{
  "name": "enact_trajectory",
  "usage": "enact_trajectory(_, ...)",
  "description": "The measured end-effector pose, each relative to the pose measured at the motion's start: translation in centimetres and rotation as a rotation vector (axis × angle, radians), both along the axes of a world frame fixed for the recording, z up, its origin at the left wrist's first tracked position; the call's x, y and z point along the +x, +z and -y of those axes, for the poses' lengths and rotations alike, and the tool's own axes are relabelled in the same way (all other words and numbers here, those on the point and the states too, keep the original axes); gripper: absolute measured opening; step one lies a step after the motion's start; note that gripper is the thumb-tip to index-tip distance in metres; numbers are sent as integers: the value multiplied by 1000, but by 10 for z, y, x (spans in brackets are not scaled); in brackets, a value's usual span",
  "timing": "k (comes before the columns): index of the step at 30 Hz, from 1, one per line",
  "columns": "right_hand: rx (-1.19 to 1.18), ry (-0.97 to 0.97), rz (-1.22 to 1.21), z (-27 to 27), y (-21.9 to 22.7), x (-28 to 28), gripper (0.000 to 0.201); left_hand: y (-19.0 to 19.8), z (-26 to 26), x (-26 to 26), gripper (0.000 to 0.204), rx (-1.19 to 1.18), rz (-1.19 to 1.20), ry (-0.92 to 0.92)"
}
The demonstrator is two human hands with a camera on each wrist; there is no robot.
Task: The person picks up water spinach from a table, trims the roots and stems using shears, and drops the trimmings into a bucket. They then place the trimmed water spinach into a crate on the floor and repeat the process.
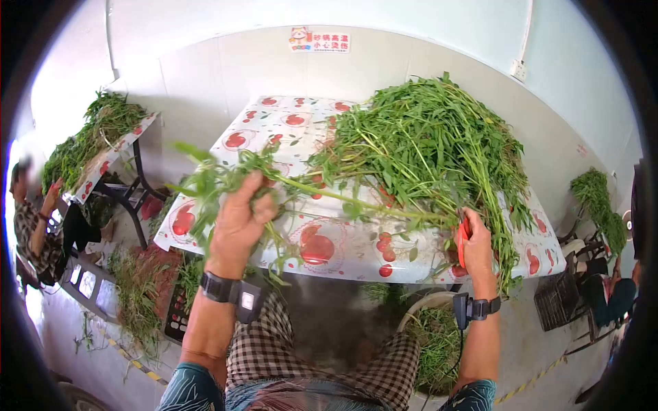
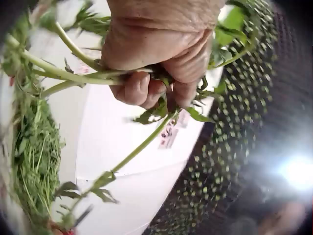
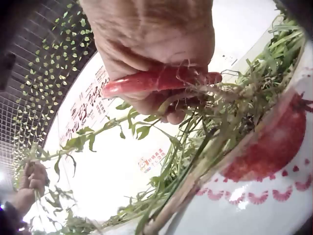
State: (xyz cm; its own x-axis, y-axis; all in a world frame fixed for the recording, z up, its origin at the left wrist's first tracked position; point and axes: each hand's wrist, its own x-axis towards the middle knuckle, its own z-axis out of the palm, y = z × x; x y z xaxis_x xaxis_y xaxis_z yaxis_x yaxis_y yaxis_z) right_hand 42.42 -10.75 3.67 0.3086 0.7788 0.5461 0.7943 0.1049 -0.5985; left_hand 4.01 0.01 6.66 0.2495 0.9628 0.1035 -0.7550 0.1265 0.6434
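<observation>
My left hand [image 1: 240, 219] grips a bunch of leafy green stems [image 2: 63, 74] above the table's near left side, the fingers curled round them. One long stem [image 1: 363, 204] stretches from it across to my right hand [image 1: 478, 243]. That right hand holds red-handled scissors [image 3: 146, 82], with the loop handle showing across the palm side. Thin pale roots [image 3: 220, 90] and stems hang close against the scissors and fingers. The blades are mostly hidden by greenery. A large heap of leafy plants [image 1: 425, 137] lies just beyond the right hand.
A tablecloth with red fruit prints [image 1: 343, 268] covers the table. Below its front edge, a round bin [image 1: 449, 299] holds cut greens. A black crate [image 1: 177, 301] and loose plants [image 1: 137, 294] are on the left floor. Another person [image 1: 41, 233] sits at a side table [image 1: 147, 123].
</observation>
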Motion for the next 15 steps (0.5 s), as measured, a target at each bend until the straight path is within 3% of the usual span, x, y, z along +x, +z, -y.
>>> enact_trajectory(6, -112, 3, -55, -5, -13, 2, 39, -7, -5, 7, 10, -10, 3, -113)
enact_trajectory(13, -139, 35, -10, -3, -16, -1, 38, -32, -7, 28, 16, -218, 102, -323)
enact_trajectory(15, -146, 35, -66, -4, -23, 8, 39, -32, -5, 30, 15, -184, 73, -300)
